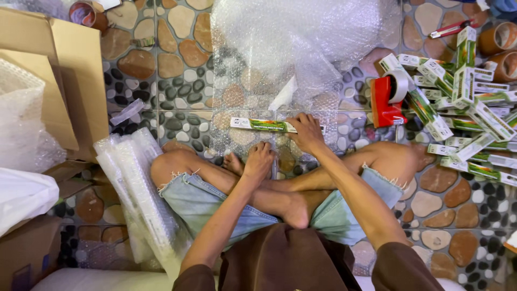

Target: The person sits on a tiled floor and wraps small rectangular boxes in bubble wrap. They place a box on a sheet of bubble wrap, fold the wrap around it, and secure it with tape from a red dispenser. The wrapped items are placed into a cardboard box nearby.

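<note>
Item: long narrow box (264,125), white with green print, lay flat on a sheet of bubble wrap (301,48) spread over the pebble-patterned floor (167,70), just ahead of the seated person's crossed legs.

Right hand (306,132): palm down on the box's right part, fingers spread and pressing it onto the wrap.

Left hand (258,161): rested on the near edge of the bubble wrap, fingers curled loosely; whether they pinched the wrap could not be told.

Nearby: red tape dispenser (385,99) to the right; beyond it a heap of similar boxes (463,108); a stack of wrapped packets (137,183) beside the left knee; cardboard cartons (59,70) at far left.
</note>
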